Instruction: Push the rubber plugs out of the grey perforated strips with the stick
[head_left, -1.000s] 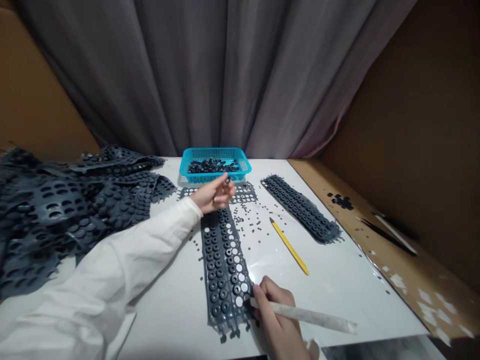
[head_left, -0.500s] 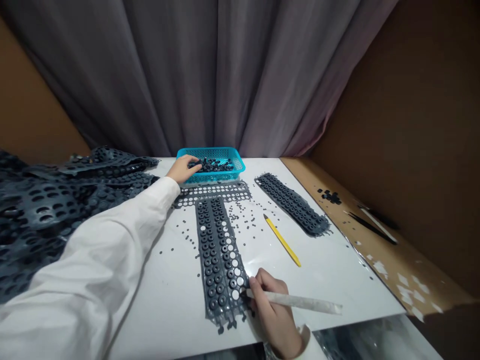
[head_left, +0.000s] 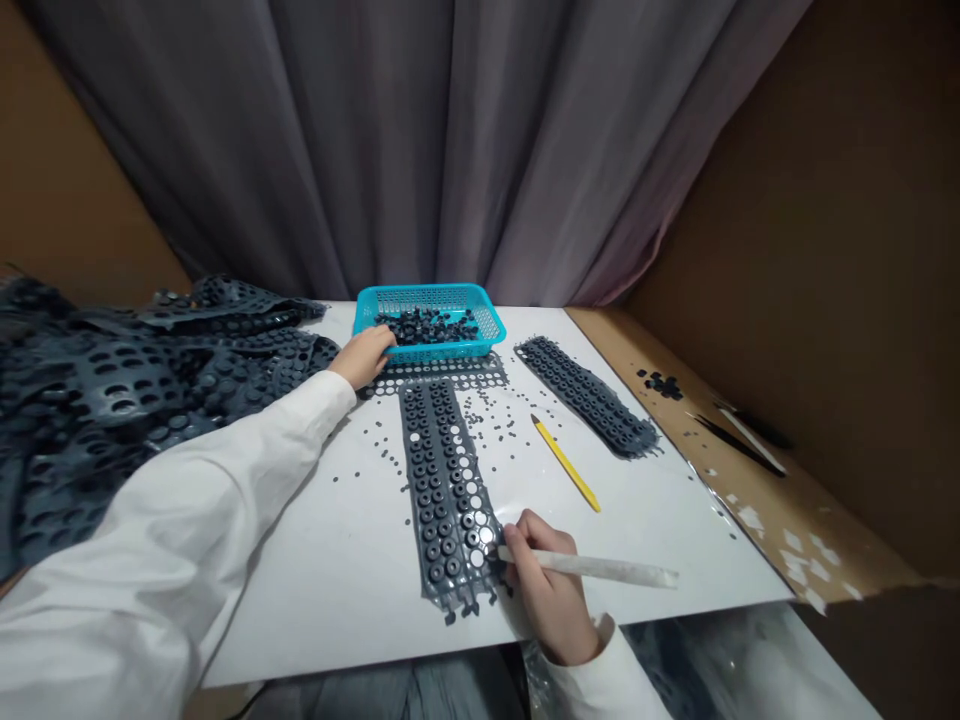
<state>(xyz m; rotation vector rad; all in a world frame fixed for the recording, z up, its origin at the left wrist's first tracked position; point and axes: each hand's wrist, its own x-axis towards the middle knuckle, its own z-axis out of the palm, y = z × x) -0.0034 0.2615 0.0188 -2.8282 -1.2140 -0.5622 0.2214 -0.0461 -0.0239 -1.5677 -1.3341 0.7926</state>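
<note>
Two hands of ours work apart, in the upper middle and lower centre of the frame. Our left hand [head_left: 364,358] sits curled at the near corner of the cyan plastic basket [head_left: 420,293], beside the black rubber rings [head_left: 427,326]; we cannot tell if it pinches any. Our right hand [head_left: 544,570] grips a white-wrapped stick [head_left: 589,567], its tip at the open holes [head_left: 480,530] of the dark perforated rubber strip [head_left: 442,490].

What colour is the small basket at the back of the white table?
The perforated plastic basket is bright turquoise, and it shows best in the head view.
</note>
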